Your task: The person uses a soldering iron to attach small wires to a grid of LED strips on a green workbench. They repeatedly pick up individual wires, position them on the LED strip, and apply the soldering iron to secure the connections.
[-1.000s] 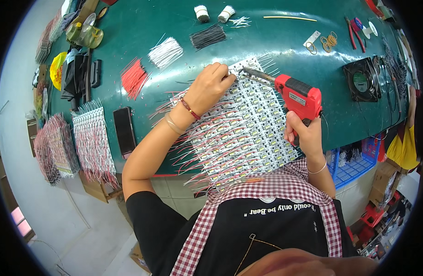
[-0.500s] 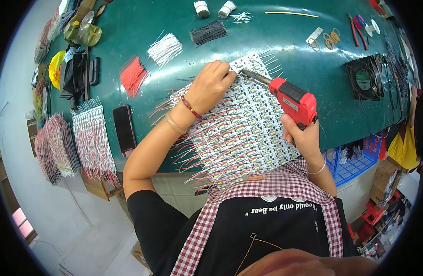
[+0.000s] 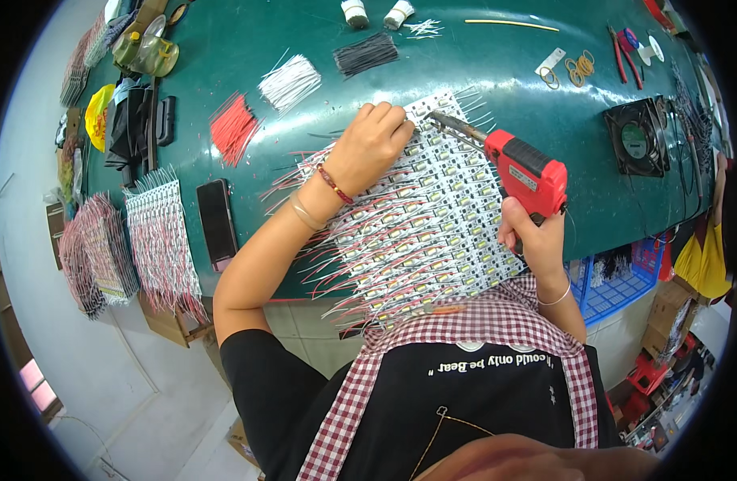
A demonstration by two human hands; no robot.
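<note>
The green tabletop (image 3: 545,104) is stretching out beneath the panel, and nearest the wearer, the black garment front (image 3: 472,401) is showing light lettering, upside down from here. The white circuit-board panel (image 3: 456,208) itself is lying at the table's near edge, red and white leads bristling along its left side. In from the panel's right, the red soldering gun (image 3: 529,172) is slanting, its metal tip pointing at the far end of the panel. And there's the left hand (image 3: 372,144), curling over the panel's far left part, fingers bunched; whether they're gripping a lead, I cannot tell. The black fan (image 3: 637,136) is standing well right of the panel. The right hand (image 3: 537,232), just by the panel's right edge, is wrapping round the gun's handle. Now the labels: a round green one is sitting on the fan's hub, a small pale one is marking the gun's side, both too small to read.
</note>
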